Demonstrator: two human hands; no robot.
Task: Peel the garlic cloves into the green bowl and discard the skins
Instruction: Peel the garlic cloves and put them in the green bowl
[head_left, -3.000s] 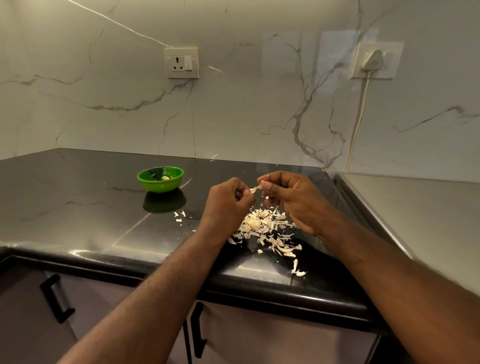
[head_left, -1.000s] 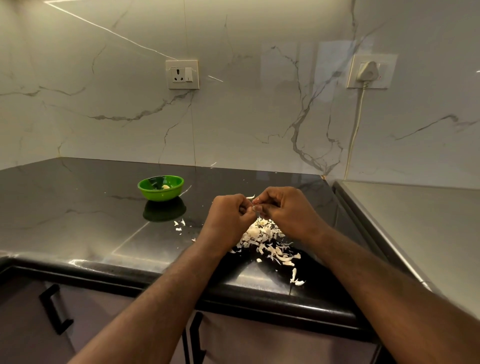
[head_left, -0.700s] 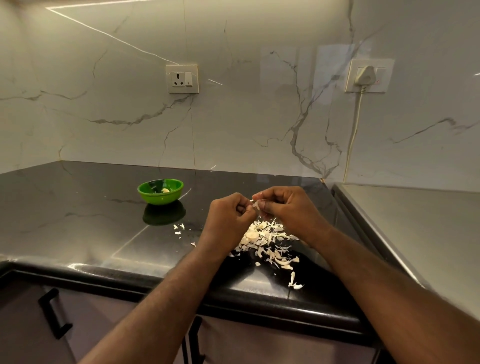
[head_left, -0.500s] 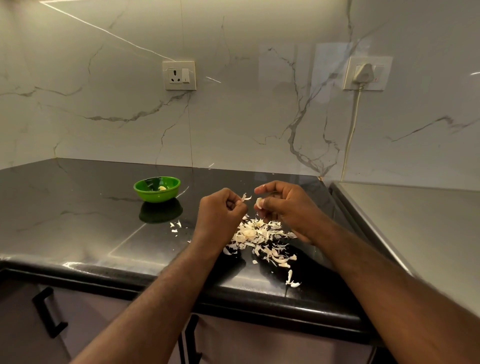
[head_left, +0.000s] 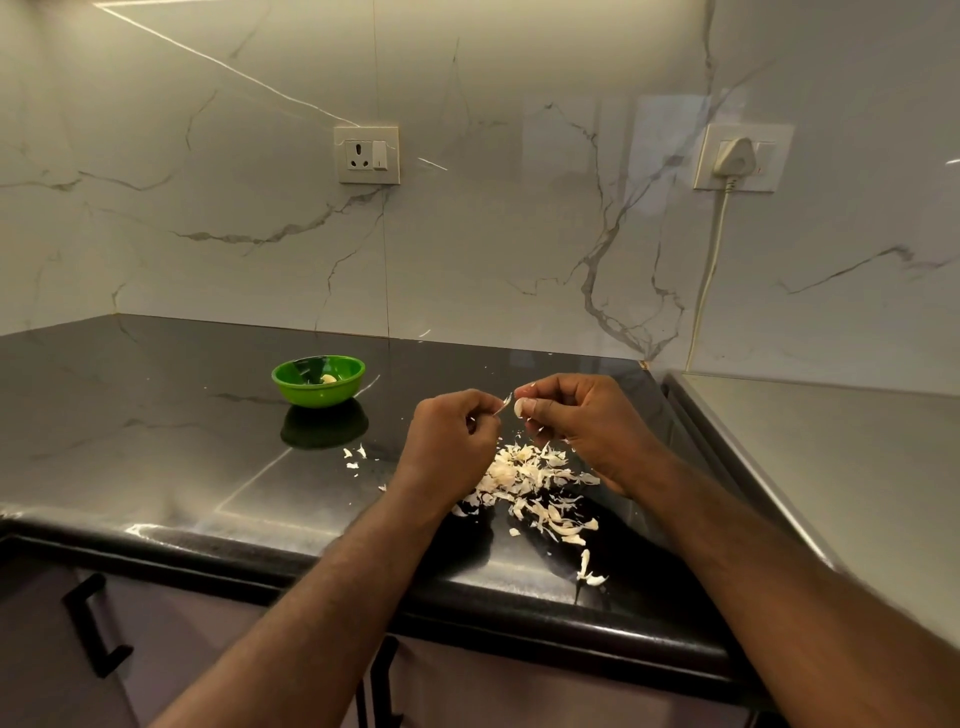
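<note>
My right hand pinches a pale garlic clove between thumb and fingers above the black counter. My left hand is curled and pinches a thin strip of skin that still reaches to the clove. Below both hands lies a heap of garlic skins, with loose pieces trailing toward the counter's front edge. The green bowl stands to the left and farther back, with a peeled clove inside.
A few skin flakes lie between bowl and heap. A steel surface adjoins the black counter on the right. A wall socket and a plugged-in cord sit on the marble backsplash. Cabinet handles are below.
My hands have stayed over the skin heap, working the clove. They drew slightly apart, and a strip of skin now stretches from the clove to my left fingers.
</note>
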